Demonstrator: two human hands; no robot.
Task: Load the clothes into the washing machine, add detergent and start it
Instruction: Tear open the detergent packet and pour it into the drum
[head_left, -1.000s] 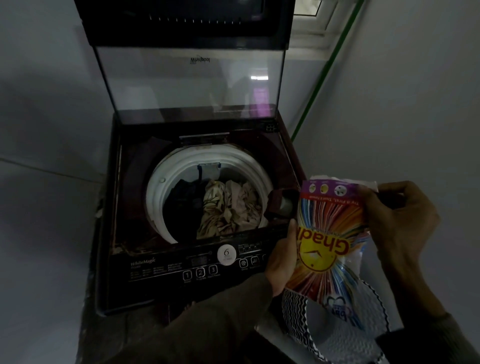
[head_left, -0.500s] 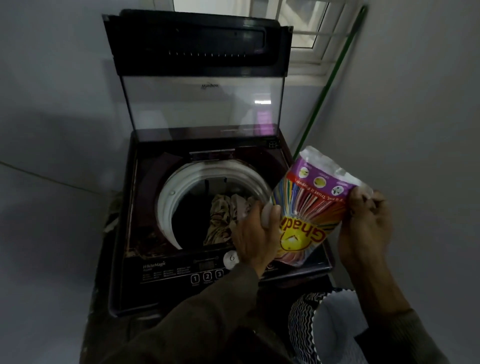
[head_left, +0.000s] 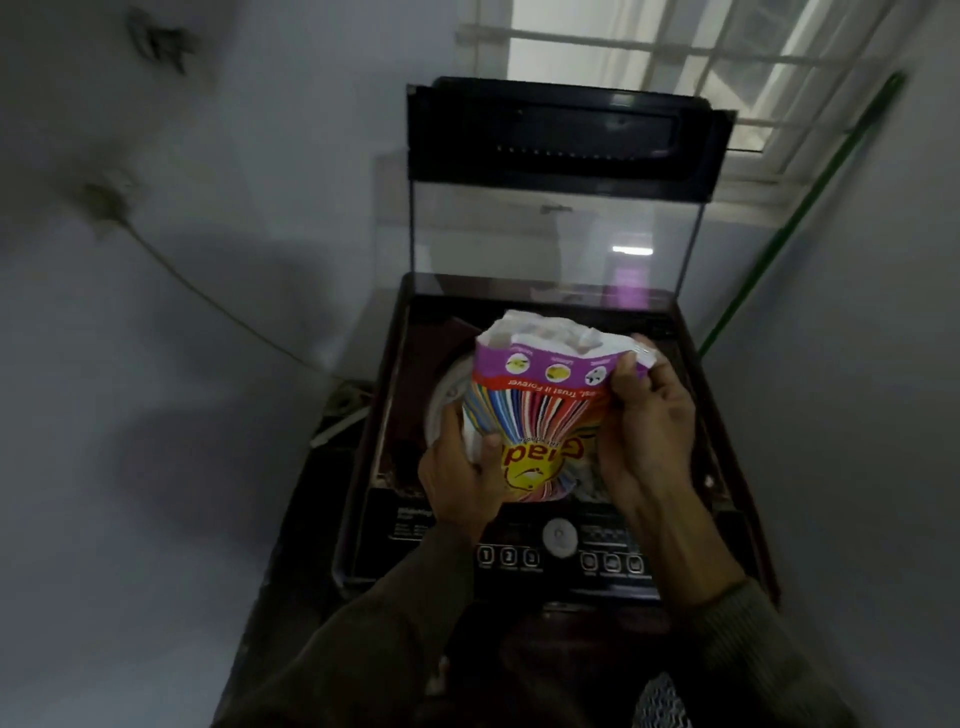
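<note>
The detergent packet (head_left: 540, 415) is held above the open washing machine (head_left: 691, 415), over the drum opening, of which only a pale piece of rim (head_left: 441, 410) shows at about 9 o'clock from the packet. The packet is upside down for the viewer: its printed words read inverted, and its white open mouth points toward 12 o'clock, away from the person.

Both hands hold it. The left hand (head_left: 460, 480) is the lower grip: its fingers curl around the bottom left corner of the packet, at about 7 o'clock from the packet's middle, with the thumb lying on the printed front. The right hand (head_left: 647, 415) is the upper grip: its fingers pinch the purple top edge at about 2 o'clock, and the palm lies along the right side of the packet. So the packet sits between the two grips, its body mostly at 1 o'clock from the left hand and at 9 o'clock from the right hand.

The transparent lid (head_left: 556, 234) stands raised behind, at 12 o'clock. The control panel (head_left: 561, 556) with its buttons lies at 6 o'clock, under the wrists. A green pole (head_left: 779, 228) leans at 2 o'clock near the window (head_left: 675, 52).
</note>
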